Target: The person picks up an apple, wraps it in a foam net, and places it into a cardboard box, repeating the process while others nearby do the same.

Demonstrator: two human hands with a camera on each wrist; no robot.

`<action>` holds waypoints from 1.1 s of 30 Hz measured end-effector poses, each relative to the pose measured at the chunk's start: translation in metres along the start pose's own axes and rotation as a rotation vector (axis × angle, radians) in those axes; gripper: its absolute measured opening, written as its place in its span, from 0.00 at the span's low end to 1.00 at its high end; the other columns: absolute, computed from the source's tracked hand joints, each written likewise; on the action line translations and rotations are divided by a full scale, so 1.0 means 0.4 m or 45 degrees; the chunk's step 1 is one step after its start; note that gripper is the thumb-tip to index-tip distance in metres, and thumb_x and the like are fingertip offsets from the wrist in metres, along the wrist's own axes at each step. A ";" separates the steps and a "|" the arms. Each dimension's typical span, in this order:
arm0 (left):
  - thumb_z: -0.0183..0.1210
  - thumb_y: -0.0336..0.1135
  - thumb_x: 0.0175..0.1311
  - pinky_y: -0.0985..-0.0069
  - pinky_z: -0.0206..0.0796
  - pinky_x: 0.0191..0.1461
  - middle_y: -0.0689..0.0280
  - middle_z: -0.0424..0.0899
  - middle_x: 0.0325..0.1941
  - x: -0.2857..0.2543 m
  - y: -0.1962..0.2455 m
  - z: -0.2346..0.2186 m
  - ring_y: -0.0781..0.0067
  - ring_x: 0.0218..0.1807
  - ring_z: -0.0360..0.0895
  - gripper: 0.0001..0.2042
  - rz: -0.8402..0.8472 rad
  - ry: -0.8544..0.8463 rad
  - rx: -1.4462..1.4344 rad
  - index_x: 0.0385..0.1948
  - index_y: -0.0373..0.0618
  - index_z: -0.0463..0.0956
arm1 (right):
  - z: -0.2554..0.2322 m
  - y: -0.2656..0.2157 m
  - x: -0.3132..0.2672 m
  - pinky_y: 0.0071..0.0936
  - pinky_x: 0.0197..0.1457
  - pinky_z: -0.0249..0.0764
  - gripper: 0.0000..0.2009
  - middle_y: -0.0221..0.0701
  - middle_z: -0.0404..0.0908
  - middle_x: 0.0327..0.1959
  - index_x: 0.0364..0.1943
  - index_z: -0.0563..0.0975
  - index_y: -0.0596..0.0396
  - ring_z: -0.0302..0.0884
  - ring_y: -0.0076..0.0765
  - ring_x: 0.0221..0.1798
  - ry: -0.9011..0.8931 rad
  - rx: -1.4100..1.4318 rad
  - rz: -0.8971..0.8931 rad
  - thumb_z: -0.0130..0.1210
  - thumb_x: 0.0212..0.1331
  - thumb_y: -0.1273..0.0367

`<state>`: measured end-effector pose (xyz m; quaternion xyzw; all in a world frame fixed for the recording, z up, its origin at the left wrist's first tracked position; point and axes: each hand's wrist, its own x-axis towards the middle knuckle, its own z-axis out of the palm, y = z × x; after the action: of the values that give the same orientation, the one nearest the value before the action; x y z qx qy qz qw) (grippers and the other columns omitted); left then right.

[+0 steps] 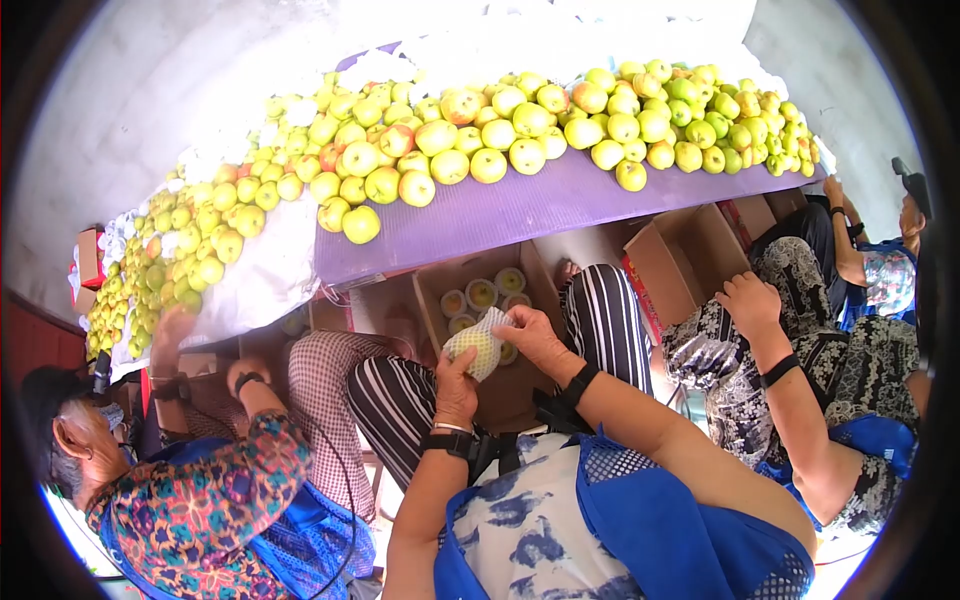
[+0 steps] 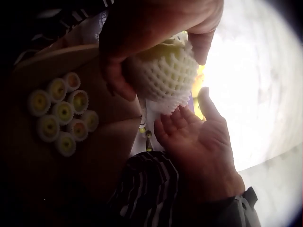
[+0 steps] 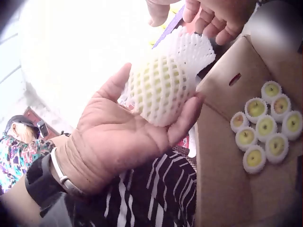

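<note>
My left hand (image 1: pixel 457 395) holds an apple (image 1: pixel 474 352) wrapped in a white foam net (image 3: pixel 158 90), thumb and fingers curled round its sides. The net's loose end sticks out past the fruit. My right hand (image 2: pixel 201 146) is at that end, fingertips right at the foam edge and thumb spread away from the fingers. Below both hands stands an open cardboard box (image 3: pixel 220 101). Several netted apples (image 3: pixel 266 126) sit inside it, packed close together in rows.
A purple-covered table (image 1: pixel 560 205) in front bears a long heap of bare apples (image 1: pixel 480 135). On the left sits a person in a flowered shirt (image 1: pixel 215 500). Another person's hand (image 1: pixel 748 300) is on the right, near a second open box (image 1: pixel 690 255).
</note>
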<state>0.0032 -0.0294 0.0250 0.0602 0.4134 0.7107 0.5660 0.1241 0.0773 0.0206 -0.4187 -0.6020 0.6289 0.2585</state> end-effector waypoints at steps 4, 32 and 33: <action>0.55 0.28 0.52 0.71 0.67 0.48 0.62 0.74 0.43 0.013 -0.006 -0.018 0.67 0.43 0.74 0.17 0.025 0.028 -0.061 0.45 0.38 0.64 | 0.002 -0.003 -0.004 0.15 0.31 0.64 0.07 0.20 0.68 0.21 0.23 0.72 0.57 0.63 0.14 0.27 -0.030 0.068 -0.019 0.59 0.45 0.71; 0.53 0.30 0.53 0.65 0.72 0.37 0.63 0.71 0.45 -0.014 0.000 0.011 0.65 0.44 0.72 0.19 -0.070 0.128 0.098 0.48 0.51 0.61 | 0.057 -0.089 -0.062 0.32 0.30 0.67 0.08 0.32 0.71 0.24 0.29 0.76 0.52 0.71 0.41 0.27 0.153 -0.803 -1.181 0.55 0.40 0.73; 0.52 0.32 0.54 0.63 0.71 0.40 0.62 0.71 0.46 -0.011 -0.004 0.006 0.64 0.47 0.71 0.19 -0.024 0.089 -0.012 0.49 0.50 0.62 | 0.059 -0.093 -0.066 0.31 0.29 0.66 0.09 0.32 0.71 0.24 0.29 0.76 0.52 0.70 0.39 0.28 0.151 -0.791 -1.261 0.55 0.40 0.74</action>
<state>0.0072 -0.0320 0.0271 0.0287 0.4299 0.7090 0.5583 0.1111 0.0479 0.0606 -0.1781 -0.8664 0.2029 0.4200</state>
